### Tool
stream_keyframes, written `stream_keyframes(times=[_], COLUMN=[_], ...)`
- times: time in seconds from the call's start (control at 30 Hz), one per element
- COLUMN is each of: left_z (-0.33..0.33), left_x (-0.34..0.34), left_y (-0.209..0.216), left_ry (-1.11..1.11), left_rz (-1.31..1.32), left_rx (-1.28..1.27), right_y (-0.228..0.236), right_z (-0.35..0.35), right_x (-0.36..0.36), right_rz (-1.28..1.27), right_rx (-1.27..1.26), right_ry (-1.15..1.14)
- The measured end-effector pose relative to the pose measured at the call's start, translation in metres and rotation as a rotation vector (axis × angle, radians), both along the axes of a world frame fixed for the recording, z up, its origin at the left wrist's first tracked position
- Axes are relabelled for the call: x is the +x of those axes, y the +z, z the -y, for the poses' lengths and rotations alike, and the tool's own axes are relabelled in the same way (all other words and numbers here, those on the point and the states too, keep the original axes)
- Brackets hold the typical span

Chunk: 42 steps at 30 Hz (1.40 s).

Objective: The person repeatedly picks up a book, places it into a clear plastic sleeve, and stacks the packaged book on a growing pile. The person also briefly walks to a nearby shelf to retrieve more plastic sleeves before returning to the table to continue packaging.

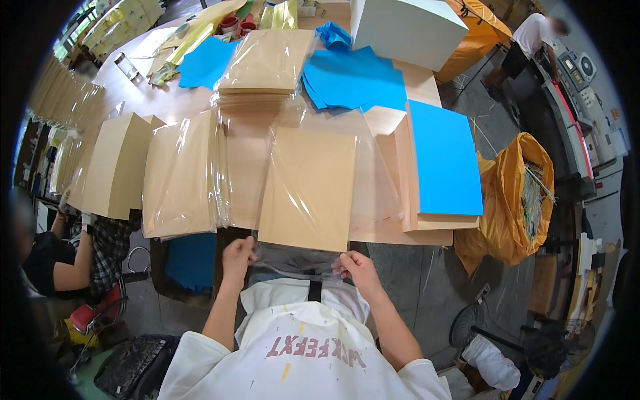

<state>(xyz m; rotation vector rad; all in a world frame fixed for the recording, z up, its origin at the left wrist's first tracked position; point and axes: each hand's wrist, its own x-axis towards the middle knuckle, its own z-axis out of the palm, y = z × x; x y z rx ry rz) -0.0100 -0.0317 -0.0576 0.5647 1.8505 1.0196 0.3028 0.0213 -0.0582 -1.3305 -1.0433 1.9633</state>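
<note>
A tan sheet or stack of card [308,187] lies at the table's front edge inside a clear plastic bag [377,180]. The near end of the bag hangs past the edge towards my shirt. My left hand [238,260] is closed on the left corner of that end. At the opposite corner, my right hand [357,268] pinches the film between thumb and fingers. To the left sits a pile of bagged tan card [179,175], and another bagged pile [267,60] is farther back. Blue-topped card [445,157] is stacked on the right.
Blue sheets [353,79] and a white box [407,30] occupy the far side. An orange sack [510,200] of scraps stands right of the table. Someone sits at the left with a hand near a tan stack [110,167]; another person [530,40] stands far right.
</note>
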Motion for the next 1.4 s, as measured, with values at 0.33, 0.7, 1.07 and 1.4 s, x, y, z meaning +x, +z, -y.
stream_keyframes(times=[0.33,0.7,1.07,1.4], left_z=[-0.023,-0.015,0.079,0.159], left_x=[0.111,0.144,-0.052,-0.107], left_y=[0.067,0.049,0.031,-0.057], left_ry=[-0.793,-1.174,-0.576,0.434], left_rz=[-0.634,-0.766,-0.37,0.127], left_rx=[0.614,0.586,0.076,0.067], right_y=[0.017,0.033,0.005,0.004], right_z=[0.023,0.031,-0.012,0.011], right_x=[0.019,0.017,-0.006,0.024], right_rz=[-0.162,-0.185,-0.086,0.65], right_rx=[-0.356,-0.46,-0.166,0.492], right_ry=[0.043,-0.124,-0.159,-0.03])
